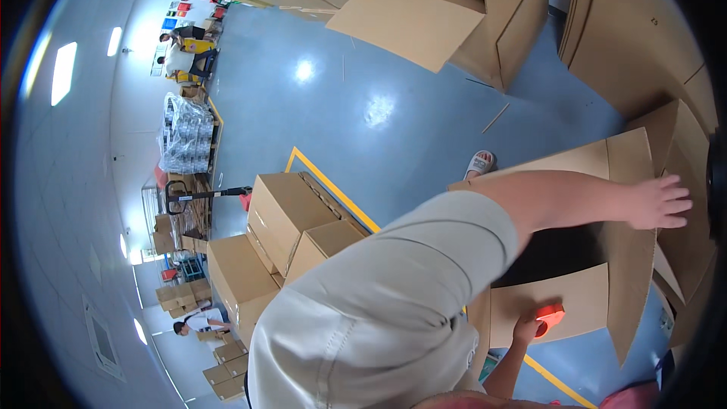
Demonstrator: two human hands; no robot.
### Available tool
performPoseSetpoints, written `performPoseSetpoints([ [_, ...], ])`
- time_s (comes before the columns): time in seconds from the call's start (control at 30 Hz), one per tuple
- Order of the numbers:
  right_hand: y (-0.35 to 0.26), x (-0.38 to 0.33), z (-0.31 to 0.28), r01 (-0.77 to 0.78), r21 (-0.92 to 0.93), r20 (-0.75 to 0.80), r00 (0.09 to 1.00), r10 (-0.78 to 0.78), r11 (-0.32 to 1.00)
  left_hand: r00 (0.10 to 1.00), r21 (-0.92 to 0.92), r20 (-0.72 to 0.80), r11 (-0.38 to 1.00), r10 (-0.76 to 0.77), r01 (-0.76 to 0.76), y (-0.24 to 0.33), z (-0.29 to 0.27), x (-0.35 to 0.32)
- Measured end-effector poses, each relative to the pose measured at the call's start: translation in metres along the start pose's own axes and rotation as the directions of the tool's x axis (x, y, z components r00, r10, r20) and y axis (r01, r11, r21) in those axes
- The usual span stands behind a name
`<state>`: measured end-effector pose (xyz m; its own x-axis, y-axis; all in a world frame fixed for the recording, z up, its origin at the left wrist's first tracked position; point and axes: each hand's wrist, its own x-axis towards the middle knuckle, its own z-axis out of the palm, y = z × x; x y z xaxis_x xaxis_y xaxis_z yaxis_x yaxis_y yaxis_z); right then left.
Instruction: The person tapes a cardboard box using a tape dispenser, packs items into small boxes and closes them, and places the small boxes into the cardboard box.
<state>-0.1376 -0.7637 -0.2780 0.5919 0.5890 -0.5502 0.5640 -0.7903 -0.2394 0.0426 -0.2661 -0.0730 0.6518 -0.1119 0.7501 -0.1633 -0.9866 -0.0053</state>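
My left arm, in a light grey sleeve, reaches across an open cardboard box (549, 299). My left hand (659, 203) has its fingers spread, at the raised flap (630, 257) on the box's right side; whether the palm touches the cardboard I cannot tell. The inside of the box looks dark, and my forearm covers part of its opening. Lower down, my right hand (525, 330) grips an orange tape dispenser (550, 320) in front of the box's near flap. A sandalled foot (480, 163) shows on the floor beyond the box.
Large open cartons (409, 26) stand at the top, with flattened cardboard (636, 38) at the upper right. Stacked closed boxes (291, 208) are left of my sleeve. Farther left are a pallet jack handle (178, 197), a wrapped pallet load (185, 136) and several people.
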Motion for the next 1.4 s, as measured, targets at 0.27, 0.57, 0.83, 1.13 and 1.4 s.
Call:
performPoseSetpoints([
  [0.27, -0.066, -0.051, -0.074, -0.061, 0.299, 0.246, 0.969, -0.015, 0.952, 0.227, -0.023, 0.973, 0.963, -0.040, 0.270, 0.026, 0.058, -0.008],
  [0.57, -0.204, -0.142, -0.112, 0.299, 0.398, -0.388, 0.912, -0.136, 0.867, 0.448, -0.193, 0.894, 0.899, -0.004, 0.393, 0.082, -0.051, -0.216],
  [0.83, -0.202, -0.168, -0.124, -0.053, 0.335, -0.485, 0.846, 0.221, 0.941, 0.144, -0.133, 0.983, 0.984, 0.116, 0.120, 0.072, 0.002, -0.226],
  [1.13, -0.144, -0.051, -0.114, -0.009, 0.273, -0.763, 0.606, 0.223, 0.962, 0.012, -0.273, 0.960, 0.927, 0.280, 0.258, 0.048, 0.004, -0.197],
  [1.4, -0.050, 0.098, -0.048, -0.065, 0.183, -0.788, 0.587, 0.186, 0.981, 0.354, 0.016, 0.933, 0.994, -0.055, 0.110, 0.051, -0.029, -0.258],
])
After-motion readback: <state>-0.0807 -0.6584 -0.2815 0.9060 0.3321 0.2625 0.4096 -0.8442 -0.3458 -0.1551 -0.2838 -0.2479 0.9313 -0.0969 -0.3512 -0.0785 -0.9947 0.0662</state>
